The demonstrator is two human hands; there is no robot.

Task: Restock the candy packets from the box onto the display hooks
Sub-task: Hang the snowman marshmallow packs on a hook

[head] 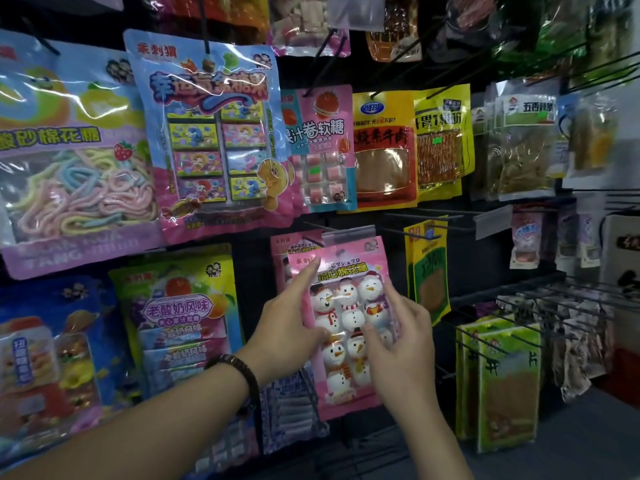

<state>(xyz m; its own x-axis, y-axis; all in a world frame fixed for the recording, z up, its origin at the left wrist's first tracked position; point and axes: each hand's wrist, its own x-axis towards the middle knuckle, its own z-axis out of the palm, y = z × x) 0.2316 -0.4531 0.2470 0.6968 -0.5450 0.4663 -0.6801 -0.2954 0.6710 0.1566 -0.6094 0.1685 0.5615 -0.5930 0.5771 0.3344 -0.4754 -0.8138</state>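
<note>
A pink candy packet [346, 306] with snowman marshmallows is held upright against the display wall, its top edge level with a black display hook [313, 239]. My left hand [294, 323] grips its left edge, index finger stretched up toward the top corner. My right hand [401, 341] grips the right edge, thumb pressed on the front. Another pink packet [282, 251] of the same kind hangs just behind it. The box is out of sight.
Large candy bags [211, 133] hang at upper left, snack packets [384, 150] at upper right. Bare black hooks [433, 226] jut out right of the held packet. A yellow-green packet [429, 271] hangs beside it; green packets [505, 386] on long pegs sit at lower right.
</note>
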